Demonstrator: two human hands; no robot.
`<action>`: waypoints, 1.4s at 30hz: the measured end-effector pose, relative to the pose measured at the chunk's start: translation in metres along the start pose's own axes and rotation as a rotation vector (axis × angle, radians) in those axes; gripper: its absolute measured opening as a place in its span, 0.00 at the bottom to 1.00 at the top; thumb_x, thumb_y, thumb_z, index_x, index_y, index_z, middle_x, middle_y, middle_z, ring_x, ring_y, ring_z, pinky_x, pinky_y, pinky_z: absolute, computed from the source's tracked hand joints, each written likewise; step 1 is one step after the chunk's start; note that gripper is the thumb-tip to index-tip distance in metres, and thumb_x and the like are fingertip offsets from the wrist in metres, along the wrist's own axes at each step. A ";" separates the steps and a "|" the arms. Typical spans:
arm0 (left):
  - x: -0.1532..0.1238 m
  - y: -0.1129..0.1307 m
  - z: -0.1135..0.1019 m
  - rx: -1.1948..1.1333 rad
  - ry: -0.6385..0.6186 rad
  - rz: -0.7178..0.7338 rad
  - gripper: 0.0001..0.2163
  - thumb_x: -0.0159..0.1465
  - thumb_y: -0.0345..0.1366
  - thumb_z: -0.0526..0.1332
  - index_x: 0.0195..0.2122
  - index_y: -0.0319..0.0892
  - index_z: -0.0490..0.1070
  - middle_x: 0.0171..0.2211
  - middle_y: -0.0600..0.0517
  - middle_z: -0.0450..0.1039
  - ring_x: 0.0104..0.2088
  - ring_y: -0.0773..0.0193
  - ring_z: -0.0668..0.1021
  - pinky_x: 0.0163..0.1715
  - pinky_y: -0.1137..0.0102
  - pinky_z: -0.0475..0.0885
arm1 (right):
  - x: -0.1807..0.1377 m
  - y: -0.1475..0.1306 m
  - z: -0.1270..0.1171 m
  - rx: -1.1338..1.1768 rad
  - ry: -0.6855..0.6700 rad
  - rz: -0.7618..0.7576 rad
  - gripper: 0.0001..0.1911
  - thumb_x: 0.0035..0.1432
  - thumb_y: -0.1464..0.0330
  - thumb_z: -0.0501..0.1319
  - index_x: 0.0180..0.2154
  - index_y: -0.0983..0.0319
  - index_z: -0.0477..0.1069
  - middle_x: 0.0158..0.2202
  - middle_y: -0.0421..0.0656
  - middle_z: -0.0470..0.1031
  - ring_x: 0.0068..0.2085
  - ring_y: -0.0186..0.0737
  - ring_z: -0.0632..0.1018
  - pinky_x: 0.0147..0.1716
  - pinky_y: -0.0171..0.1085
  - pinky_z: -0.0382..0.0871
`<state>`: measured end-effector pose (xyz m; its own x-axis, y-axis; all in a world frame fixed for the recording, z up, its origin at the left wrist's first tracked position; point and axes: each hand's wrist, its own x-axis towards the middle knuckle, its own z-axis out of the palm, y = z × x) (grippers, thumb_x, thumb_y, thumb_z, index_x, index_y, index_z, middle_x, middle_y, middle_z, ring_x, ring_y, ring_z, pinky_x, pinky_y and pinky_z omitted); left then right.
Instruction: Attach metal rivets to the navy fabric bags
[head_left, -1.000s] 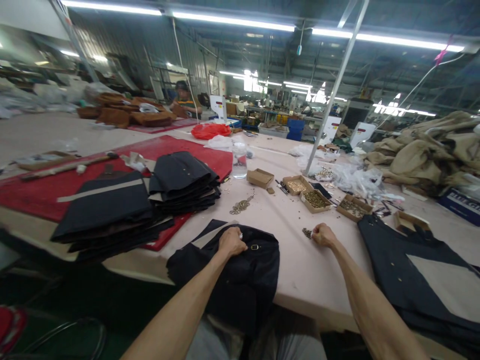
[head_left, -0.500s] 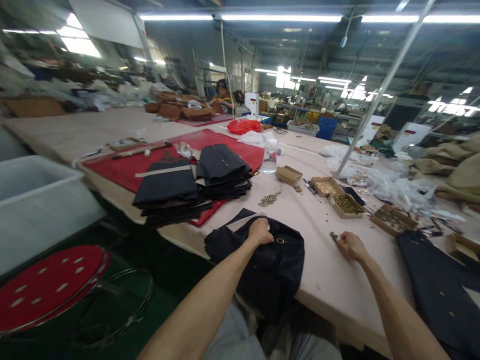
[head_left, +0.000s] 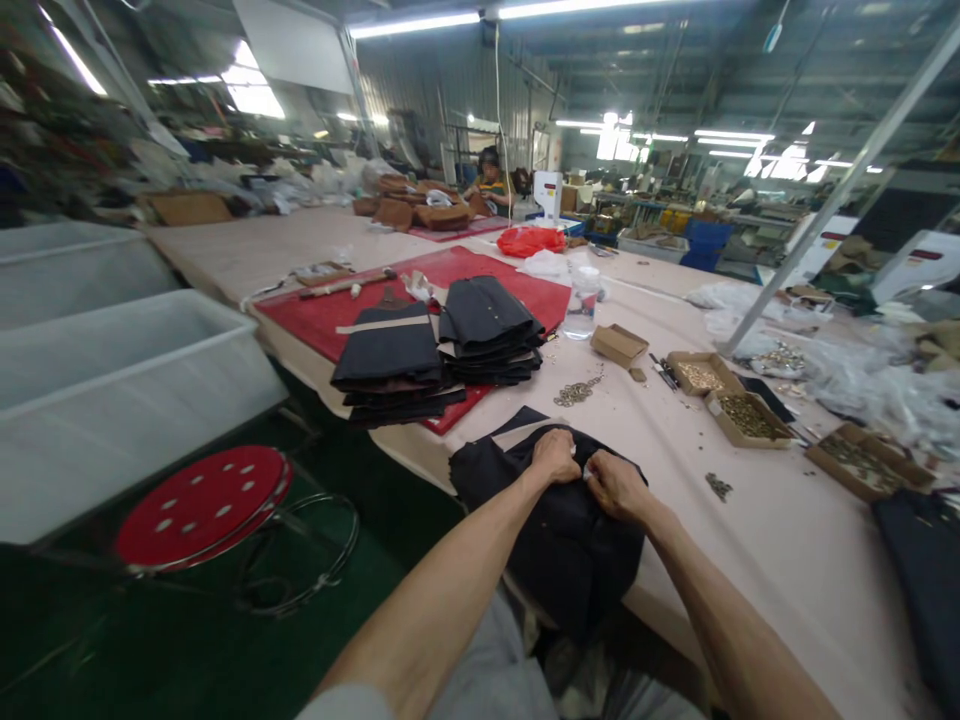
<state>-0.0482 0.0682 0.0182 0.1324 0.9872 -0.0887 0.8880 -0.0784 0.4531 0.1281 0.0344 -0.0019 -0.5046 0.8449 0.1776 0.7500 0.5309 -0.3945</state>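
A dark fabric bag piece (head_left: 555,550) lies bunched over the table's front edge, a pale strip along its upper fold. My left hand (head_left: 556,457) is closed on that fold. Close beside it, my right hand (head_left: 616,485) is pinched at the fabric; whatever sits between its fingertips is too small or hidden to name. A small pile of metal hardware (head_left: 718,487) rests on the table to the right. Flat metal rings or washers (head_left: 577,391) lie heaped just beyond the bag piece.
Stacked dark fabric pieces (head_left: 491,320) lie on a red mat (head_left: 300,318). Cardboard boxes of small fittings (head_left: 750,418) stand at the right, near a slanting metal pole (head_left: 832,190). A clear plastic jar (head_left: 581,305) is behind. A red stool (head_left: 206,505) and white bins (head_left: 135,400) are left.
My right hand has moved left from the small hardware pile to the bag piece, beside my left hand. My left hand keeps its hold. The view has turned slightly left.
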 end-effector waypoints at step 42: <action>0.013 -0.022 0.004 -0.184 0.021 0.061 0.15 0.45 0.31 0.69 0.34 0.42 0.69 0.35 0.51 0.69 0.36 0.60 0.73 0.37 0.68 0.68 | 0.104 0.029 -0.001 0.281 -0.668 0.646 0.07 0.38 0.77 0.67 0.24 0.64 0.71 0.15 0.42 0.73 0.17 0.41 0.76 0.15 0.32 0.69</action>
<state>-0.0646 0.0827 0.0031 0.1722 0.9843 -0.0386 0.7829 -0.1130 0.6118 0.0980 0.1374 0.0064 -0.2346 0.7104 -0.6635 0.8822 -0.1310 -0.4522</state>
